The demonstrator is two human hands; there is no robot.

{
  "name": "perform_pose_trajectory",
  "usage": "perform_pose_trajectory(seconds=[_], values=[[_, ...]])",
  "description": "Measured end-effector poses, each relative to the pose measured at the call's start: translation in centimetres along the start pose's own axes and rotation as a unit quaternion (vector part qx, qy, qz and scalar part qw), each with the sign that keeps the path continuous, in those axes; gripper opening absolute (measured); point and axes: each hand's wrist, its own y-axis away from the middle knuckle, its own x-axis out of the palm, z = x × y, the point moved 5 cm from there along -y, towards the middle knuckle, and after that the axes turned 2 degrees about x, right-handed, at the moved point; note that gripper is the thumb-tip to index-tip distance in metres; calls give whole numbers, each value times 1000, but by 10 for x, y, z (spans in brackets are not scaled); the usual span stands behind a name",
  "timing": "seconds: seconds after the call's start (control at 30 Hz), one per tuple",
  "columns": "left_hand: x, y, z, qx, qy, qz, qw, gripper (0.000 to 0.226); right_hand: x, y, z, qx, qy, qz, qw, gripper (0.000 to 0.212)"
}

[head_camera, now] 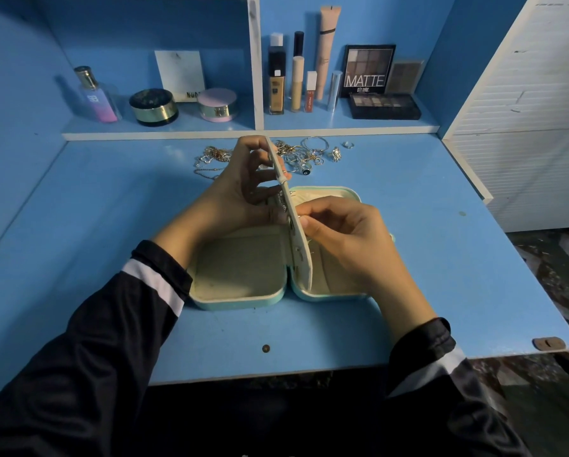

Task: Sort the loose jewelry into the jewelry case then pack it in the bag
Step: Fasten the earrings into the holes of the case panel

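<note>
A mint-green jewelry case (pixel 237 300) lies open flat on the blue desk, cream lining showing in both halves. Its cream middle flap (pixel 284 192) stands upright between the halves. My left hand (pixel 240 189) grips the flap from the left, fingers curled around its upper edge. From the right, my right hand (pixel 339 232) pinches something small against the flap; what it is cannot be made out. Small studs show on the flap's edge. Loose jewelry (pixel 304 153) — chains, bangles, rings — lies in a heap behind the case, partly hidden by my left hand. No bag is in view.
A shelf behind the desk (pixel 441 252) holds a perfume bottle (pixel 95 94), two round jars (pixel 153 107), several makeup tubes (pixel 298 84) and eyeshadow palettes (pixel 383 105). A white cabinet (pixel 524 127) stands at the right. The desk's front edge is near my arms.
</note>
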Motion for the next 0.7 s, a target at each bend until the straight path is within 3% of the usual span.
perform_pose_trajectory(seconds=[0.23,0.7], values=[[0,0,-2,-4,-4,0,1000,73,-1,0,0,-4,-32,10,999,4],[0,1,-4,1,-11,3,1000,72,-1,-1,2,-36,21,1,999,4]])
